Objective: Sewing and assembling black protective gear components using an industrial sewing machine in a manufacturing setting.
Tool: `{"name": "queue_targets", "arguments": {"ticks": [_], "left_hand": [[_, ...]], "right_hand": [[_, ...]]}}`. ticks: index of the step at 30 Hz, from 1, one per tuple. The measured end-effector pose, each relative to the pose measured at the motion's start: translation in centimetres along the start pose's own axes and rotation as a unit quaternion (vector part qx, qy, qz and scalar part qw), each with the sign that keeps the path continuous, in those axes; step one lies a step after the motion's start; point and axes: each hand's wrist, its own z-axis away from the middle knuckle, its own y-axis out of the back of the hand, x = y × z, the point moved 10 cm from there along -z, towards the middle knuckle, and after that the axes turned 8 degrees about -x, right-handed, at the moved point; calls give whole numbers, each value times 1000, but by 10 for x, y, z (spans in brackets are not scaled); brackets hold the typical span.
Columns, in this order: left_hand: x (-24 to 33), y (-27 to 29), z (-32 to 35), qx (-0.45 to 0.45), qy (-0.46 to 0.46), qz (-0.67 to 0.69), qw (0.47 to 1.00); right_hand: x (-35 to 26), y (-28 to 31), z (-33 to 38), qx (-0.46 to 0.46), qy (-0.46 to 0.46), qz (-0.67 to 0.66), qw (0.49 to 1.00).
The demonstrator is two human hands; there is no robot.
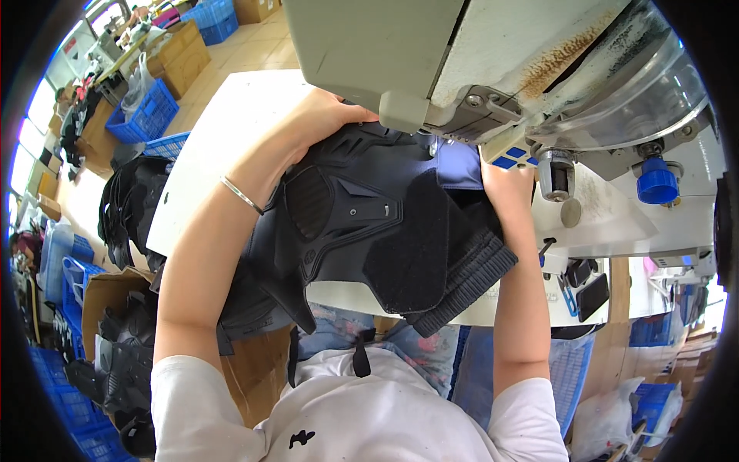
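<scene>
A black padded piece [339, 212] with moulded panels, a fuzzy patch [412, 254] and a ribbed elastic band [469, 281] lies across the white table under a sewing machine [369, 54]. My left hand [327, 119] grips its far left edge, the thumb stretched toward the machine head. At the machine's working end is a blue-purple fabric patch [459, 167] against the black piece. Beside that patch rests my right hand [506, 181]; its fingers are hidden behind the machine. The needle cannot be made out.
A phone-like black object [593, 297] and blue-handled snips [568, 296] lie on the table's right side. At my left stands a cardboard box [96, 296] of black moulded pieces. Blue crates [146, 112] stand on the floor beyond. The machine's clear round cover [623, 100] overhangs the right.
</scene>
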Motion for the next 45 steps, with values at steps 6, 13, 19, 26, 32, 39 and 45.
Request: {"name": "queue_targets", "arguments": {"ticks": [6, 13, 19, 26, 32, 39, 45], "left_hand": [[25, 11, 3, 44, -77, -162, 983], [65, 14, 38, 148, -138, -440, 875], [21, -77, 191, -108, -189, 4, 976], [-128, -125, 156, 45, -7, 481, 876], [-92, -147, 129, -97, 2, 447, 889], [-53, -103, 193, 45, -111, -59, 991], [35, -101, 184, 256, -282, -398, 834]], "right_hand": [[11, 43, 14, -75, -293, -161, 940], [-78, 40, 152, 91, -482, -740, 460], [-122, 26, 121, 45, -466, -809, 355], [-87, 55, 125, 109, -455, -656, 592], [-65, 19, 142, -9, -476, -627, 617], [-90, 7, 125, -45, -476, -771, 422], [-86, -4, 140, 87, -474, -713, 508]]}}
